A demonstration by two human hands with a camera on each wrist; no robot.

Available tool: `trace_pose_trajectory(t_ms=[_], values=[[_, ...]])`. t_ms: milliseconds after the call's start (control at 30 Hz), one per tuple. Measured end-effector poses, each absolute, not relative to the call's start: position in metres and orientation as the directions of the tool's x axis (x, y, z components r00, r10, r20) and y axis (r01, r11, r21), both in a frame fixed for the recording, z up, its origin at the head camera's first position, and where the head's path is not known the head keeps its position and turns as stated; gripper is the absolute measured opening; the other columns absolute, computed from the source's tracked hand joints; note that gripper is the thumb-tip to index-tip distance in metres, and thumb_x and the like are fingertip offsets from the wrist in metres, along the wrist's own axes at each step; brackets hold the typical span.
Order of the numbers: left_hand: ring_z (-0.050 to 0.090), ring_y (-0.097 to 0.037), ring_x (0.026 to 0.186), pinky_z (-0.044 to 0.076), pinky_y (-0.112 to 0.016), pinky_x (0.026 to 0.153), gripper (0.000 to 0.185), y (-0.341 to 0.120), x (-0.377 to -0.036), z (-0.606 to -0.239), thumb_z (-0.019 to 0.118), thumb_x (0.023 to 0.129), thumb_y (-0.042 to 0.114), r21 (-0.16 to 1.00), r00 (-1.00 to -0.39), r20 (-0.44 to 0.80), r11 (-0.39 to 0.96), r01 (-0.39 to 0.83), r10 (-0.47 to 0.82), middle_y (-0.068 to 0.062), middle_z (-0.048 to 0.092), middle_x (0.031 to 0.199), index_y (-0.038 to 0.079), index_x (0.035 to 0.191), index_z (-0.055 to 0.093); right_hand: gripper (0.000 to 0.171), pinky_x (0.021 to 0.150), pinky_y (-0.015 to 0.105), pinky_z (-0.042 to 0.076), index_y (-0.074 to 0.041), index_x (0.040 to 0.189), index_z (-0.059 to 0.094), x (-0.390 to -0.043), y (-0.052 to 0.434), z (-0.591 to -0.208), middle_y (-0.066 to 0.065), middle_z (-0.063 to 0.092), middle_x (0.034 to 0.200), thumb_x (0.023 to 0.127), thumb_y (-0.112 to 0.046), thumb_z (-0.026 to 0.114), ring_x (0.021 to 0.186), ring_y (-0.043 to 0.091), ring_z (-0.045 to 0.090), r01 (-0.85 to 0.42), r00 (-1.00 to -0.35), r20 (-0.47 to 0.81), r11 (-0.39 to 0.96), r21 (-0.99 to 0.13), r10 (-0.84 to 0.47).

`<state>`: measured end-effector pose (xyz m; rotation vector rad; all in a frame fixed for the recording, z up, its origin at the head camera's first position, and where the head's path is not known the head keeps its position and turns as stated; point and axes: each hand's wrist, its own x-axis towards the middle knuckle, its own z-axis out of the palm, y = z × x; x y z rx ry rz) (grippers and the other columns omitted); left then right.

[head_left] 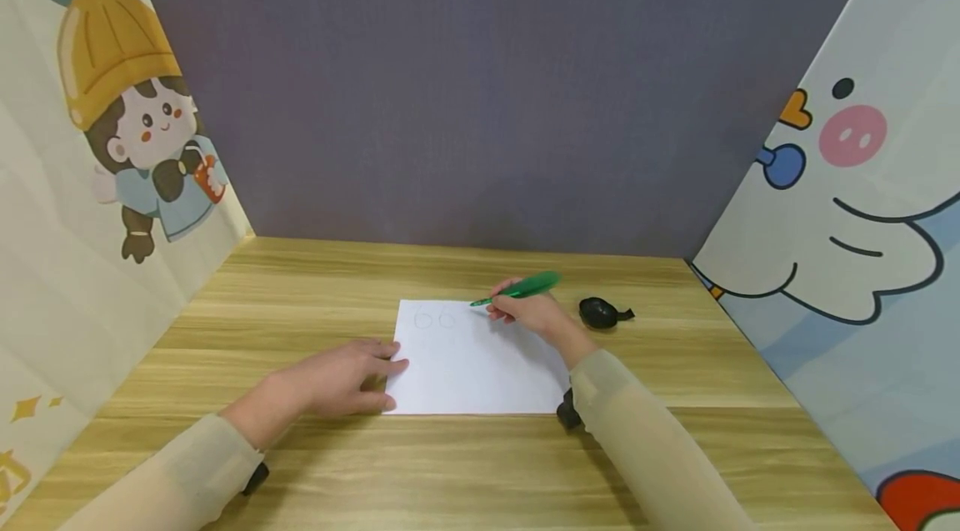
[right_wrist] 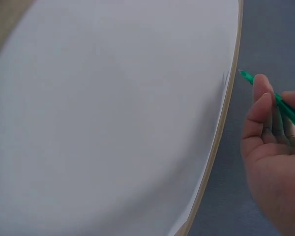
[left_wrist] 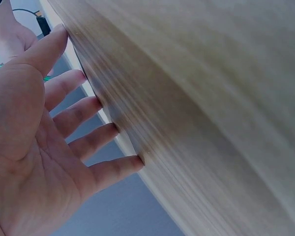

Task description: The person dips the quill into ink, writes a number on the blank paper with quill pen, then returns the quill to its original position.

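A white sheet of paper (head_left: 472, 373) lies on the wooden table, with two faint round outlines (head_left: 435, 321) drawn near its upper left corner. My left hand (head_left: 345, 377) rests at the sheet's left edge, its fingers spread and touching paper and tabletop. In the left wrist view the left hand (left_wrist: 54, 123) shows its palm, holding nothing. My right hand (head_left: 528, 312) pinches a green pen (head_left: 525, 287) with a wide, feather-like top end, near the sheet's upper edge. The right wrist view shows the pen (right_wrist: 287, 108) between thumb and fingers, its tip raised off the paper.
A small black rounded object (head_left: 598, 313) with a short tail lies on the table (head_left: 712, 364), right of my right hand. Behind the table stands a grey panel (head_left: 472, 97). Cartoon-printed sheets flank it: a child in a yellow hat (head_left: 153, 139) left, a white character (head_left: 847, 214) right.
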<state>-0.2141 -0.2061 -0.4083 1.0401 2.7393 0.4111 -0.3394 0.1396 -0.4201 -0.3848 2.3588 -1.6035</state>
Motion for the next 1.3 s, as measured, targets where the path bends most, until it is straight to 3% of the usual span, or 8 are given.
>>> trace_pose_trajectory(t_ms=[500, 833, 1300], values=[[0.048, -0.052, 0.154, 0.039, -0.068, 0.128, 0.067, -0.207, -0.215, -0.410, 0.073, 0.105, 0.047, 0.315, -0.743, -0.071, 0.722, 0.616, 0.665, -0.026, 0.049, 0.168, 0.006, 0.156, 0.061, 0.021, 0.084, 0.029, 0.062, 0.002, 0.127, 0.064, -0.342, 0.137, -0.425, 0.023, 0.081, 0.116, 0.112, -0.012, 0.061, 0.091, 0.011, 0.076, -0.025, -0.947, -0.089, 0.347, -0.938, -0.309], [0.050, -0.053, 0.152, 0.041, -0.068, 0.126, 0.067, -0.206, -0.215, -0.410, 0.073, 0.105, 0.048, 0.312, -0.731, -0.051, 0.706, 0.636, 0.680, -0.027, 0.052, 0.166, 0.005, 0.155, 0.062, 0.019, 0.084, 0.030, 0.062, 0.000, 0.124, 0.067, -0.341, 0.131, -0.423, 0.011, 0.082, 0.104, 0.112, -0.013, 0.062, 0.087, 0.012, 0.073, -0.012, -0.956, -0.096, 0.366, -0.930, -0.276], [0.050, -0.052, 0.152, 0.041, -0.068, 0.126, 0.067, -0.206, -0.214, -0.410, 0.073, 0.104, 0.048, 0.310, -0.731, -0.053, 0.707, 0.636, 0.681, -0.026, 0.052, 0.166, 0.005, 0.155, 0.062, 0.020, 0.082, 0.029, 0.061, 0.002, 0.123, 0.069, -0.341, 0.130, -0.424, 0.013, 0.082, 0.103, 0.112, -0.012, 0.061, 0.087, 0.014, 0.073, -0.011, -0.961, -0.091, 0.368, -0.930, -0.260]])
